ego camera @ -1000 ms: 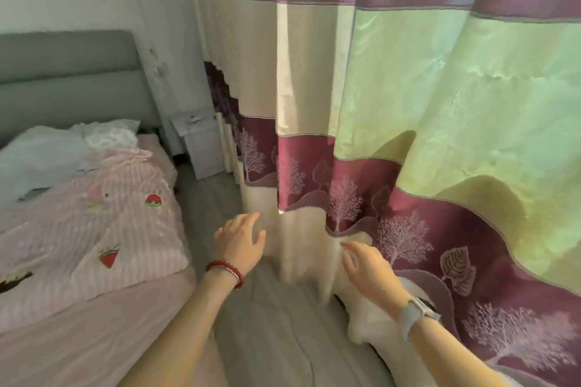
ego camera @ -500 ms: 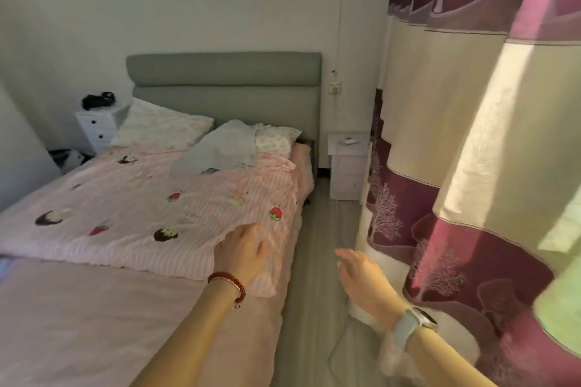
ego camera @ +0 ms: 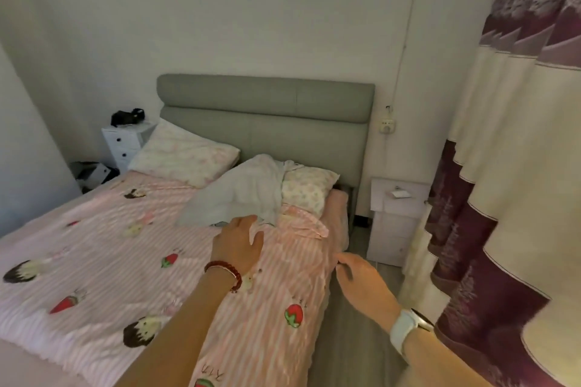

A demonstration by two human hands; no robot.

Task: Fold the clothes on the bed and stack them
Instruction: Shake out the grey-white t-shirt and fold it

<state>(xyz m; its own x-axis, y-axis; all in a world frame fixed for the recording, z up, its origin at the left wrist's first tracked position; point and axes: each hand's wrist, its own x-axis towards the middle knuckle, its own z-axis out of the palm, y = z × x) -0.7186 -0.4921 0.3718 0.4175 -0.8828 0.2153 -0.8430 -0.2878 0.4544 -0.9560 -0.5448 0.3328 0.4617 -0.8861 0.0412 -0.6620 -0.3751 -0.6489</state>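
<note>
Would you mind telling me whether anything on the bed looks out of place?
Yes: a pale garment lies crumpled near the headboard, draped partly over the right pillow and the striped quilt, unfolded. The left hand hovers just before it.
</note>
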